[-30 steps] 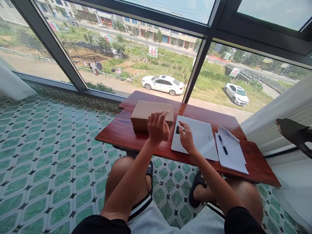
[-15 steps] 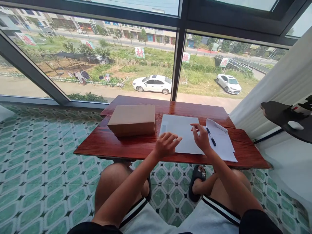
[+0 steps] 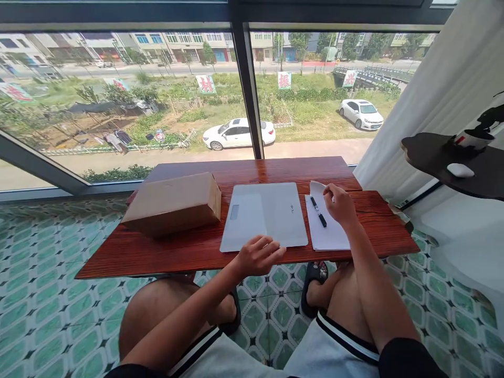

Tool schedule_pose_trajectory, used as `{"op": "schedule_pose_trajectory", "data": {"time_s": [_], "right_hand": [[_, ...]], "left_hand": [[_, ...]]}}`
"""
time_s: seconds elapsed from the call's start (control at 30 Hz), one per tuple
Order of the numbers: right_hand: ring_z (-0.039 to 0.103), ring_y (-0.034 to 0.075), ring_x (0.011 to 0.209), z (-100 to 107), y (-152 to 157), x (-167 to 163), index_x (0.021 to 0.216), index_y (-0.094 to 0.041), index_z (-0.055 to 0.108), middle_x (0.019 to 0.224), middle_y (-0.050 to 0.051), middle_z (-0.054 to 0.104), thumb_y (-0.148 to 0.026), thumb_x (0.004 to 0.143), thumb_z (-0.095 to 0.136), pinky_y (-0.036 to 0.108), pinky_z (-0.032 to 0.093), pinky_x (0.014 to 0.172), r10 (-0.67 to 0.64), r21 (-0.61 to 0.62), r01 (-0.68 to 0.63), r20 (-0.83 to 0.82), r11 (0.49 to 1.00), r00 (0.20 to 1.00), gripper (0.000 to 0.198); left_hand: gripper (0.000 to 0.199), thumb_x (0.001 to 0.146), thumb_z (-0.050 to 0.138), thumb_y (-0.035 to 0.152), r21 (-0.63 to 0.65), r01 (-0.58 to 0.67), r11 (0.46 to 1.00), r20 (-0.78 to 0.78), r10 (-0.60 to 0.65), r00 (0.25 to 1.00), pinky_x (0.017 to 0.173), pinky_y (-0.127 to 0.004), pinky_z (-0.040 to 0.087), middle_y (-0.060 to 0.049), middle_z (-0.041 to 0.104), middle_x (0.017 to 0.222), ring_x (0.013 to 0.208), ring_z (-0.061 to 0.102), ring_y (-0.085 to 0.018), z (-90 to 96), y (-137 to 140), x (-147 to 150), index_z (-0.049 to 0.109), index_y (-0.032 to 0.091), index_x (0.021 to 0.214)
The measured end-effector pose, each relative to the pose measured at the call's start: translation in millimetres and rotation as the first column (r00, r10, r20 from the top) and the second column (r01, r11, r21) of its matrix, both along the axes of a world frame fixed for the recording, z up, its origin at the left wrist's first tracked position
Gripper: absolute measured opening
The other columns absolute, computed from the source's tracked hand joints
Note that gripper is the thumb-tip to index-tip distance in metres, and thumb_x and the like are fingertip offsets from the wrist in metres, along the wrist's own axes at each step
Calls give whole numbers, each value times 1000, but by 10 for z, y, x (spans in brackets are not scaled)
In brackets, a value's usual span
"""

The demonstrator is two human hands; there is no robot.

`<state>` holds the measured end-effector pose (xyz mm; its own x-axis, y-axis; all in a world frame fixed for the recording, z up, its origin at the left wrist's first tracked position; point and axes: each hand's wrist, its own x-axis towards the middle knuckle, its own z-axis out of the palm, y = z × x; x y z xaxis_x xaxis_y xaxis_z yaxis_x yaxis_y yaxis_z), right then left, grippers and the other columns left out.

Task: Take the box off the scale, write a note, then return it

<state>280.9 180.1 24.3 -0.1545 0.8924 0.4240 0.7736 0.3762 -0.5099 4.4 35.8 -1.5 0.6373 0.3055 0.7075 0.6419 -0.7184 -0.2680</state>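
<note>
A low red-brown wooden table (image 3: pixel 173 252) stands over my knees by the window. On it lie a closed cardboard box (image 3: pixel 173 203) at the left, a closed silver laptop (image 3: pixel 264 215) in the middle, and white sheets of paper (image 3: pixel 326 231) with a black pen (image 3: pixel 318 211) at the right. My left hand (image 3: pixel 258 256) rests at the laptop's near edge, fingers loosely spread, holding nothing. My right hand (image 3: pixel 339 206) lies on the paper just right of the pen, fingers curled at the sheet's folded top corner.
Green patterned floor tiles (image 3: pixel 51 294) surround the table. A dark side shelf (image 3: pixel 452 165) at the right carries a white computer mouse (image 3: pixel 460 170). A white curtain (image 3: pixel 444 89) hangs at the right. Large window panes (image 3: pixel 129 100) are straight ahead.
My left hand drew back from the box to the laptop's near edge. My right hand moved right, from the laptop onto the paper beside the pen. The view turned right.
</note>
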Motion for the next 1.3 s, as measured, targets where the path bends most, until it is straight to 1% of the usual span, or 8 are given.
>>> {"op": "schedule_pose_trajectory", "data": {"time_s": [0.1,0.23,0.3,0.43,0.57,0.7,1.03,1.3], "right_hand": [[56,18,77,-24,55,119,86,-20,54,84,2,63,-21,91,45,28,29,63,-99,-80,104,68,991,993,10],[61,20,82,-10,69,206,97,-22,59,92,4,68,-21,93,47,30,24,60,-216,-179,273,287,945,933,12],[63,22,86,-6,60,222,103,-22,60,97,4,69,-23,94,51,29,24,60,-204,-251,300,347,920,915,13],[65,22,89,-11,25,186,108,-22,57,95,3,70,-33,95,58,29,26,59,-106,-342,238,363,909,926,16],[65,21,85,-31,0,83,102,-21,55,91,2,69,-45,95,61,28,27,58,-46,-347,185,374,919,926,26],[65,19,80,-85,5,-17,101,-21,52,88,0,68,-49,94,63,29,27,56,-1,-308,134,395,942,919,30],[66,23,76,-145,20,-163,108,-21,53,85,3,70,-33,96,53,31,20,55,92,-301,78,513,950,854,17],[60,20,70,-167,26,-167,111,-22,55,82,3,67,-27,94,49,31,19,56,122,-269,26,519,963,846,19]], "left_hand": [[16,89,50,16,-30,93,995,-61,-95,994,69,-27,45,1,67,84,75,56,-12,6,11,156,58,18,103],[16,88,59,21,-39,234,971,-177,-238,955,67,-27,45,0,64,85,76,55,-11,82,53,431,59,17,104],[18,88,63,24,-19,311,950,-232,-307,923,66,-27,43,0,63,85,74,54,-11,128,98,609,60,18,104],[16,91,58,26,-12,404,915,-331,-385,862,64,-29,40,-2,63,86,76,54,-13,145,240,1009,63,17,104],[15,93,53,21,-13,406,914,-383,-379,843,66,-31,38,-5,65,91,83,56,-16,54,376,1332,64,17,102],[14,94,50,19,-65,372,926,-421,-363,831,68,-34,36,-7,66,99,90,56,-19,-55,433,1485,63,18,100],[14,94,48,19,-137,290,947,-338,-319,885,66,-34,34,-8,65,96,88,56,-20,-160,362,1512,62,17,96],[15,92,49,17,-202,288,936,-336,-342,878,62,-34,32,-10,64,97,86,56,-20,-220,351,1537,63,17,98]]}}
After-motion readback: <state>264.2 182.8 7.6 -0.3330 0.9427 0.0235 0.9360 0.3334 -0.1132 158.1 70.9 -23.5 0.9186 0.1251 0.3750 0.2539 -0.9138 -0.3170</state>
